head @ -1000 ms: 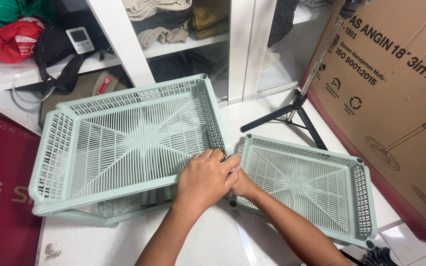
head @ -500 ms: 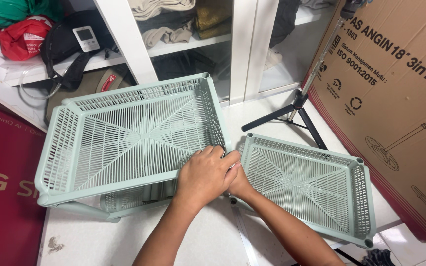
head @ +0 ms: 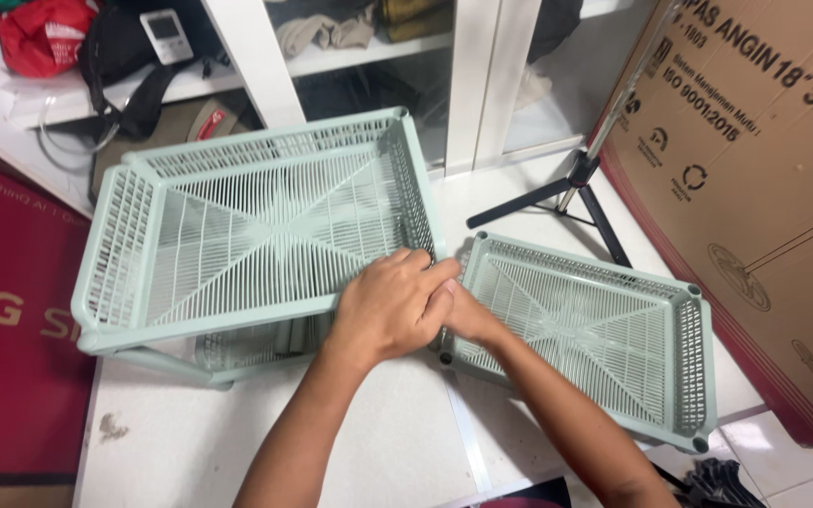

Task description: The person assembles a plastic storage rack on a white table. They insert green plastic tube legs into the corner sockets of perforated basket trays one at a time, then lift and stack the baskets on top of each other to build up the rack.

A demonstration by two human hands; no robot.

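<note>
1. My fingers [head: 406, 273] were curled down over the near right corner of the big tray [head: 256, 235]. That was my left hand [head: 390, 310], clenched on the rim there.
2. My right hand [head: 463, 318] sat tucked under and behind the left, mostly hidden. I couldn't tell if it was gripping anything or just pressed against the corner.
3. Landmark = that corner. The big tray ran up and left from it, long axis going left-right across the view and tilted a bit, raised on a frame above a lower tray [head: 247, 343] of the same pale green.
4. The loose small tray [head: 585, 329] lay just right of the corner, flat on the white floor [head: 190, 442], its near left corner touching or nearly touching my hands.
5. Both hands met at the corner; left was on top, so nearer the big tray's rim. Right was nearer the small tray.
6. Tripod legs [head: 566, 202] stood beyond the small tray, a cardboard box [head: 764, 188] well right.
</note>
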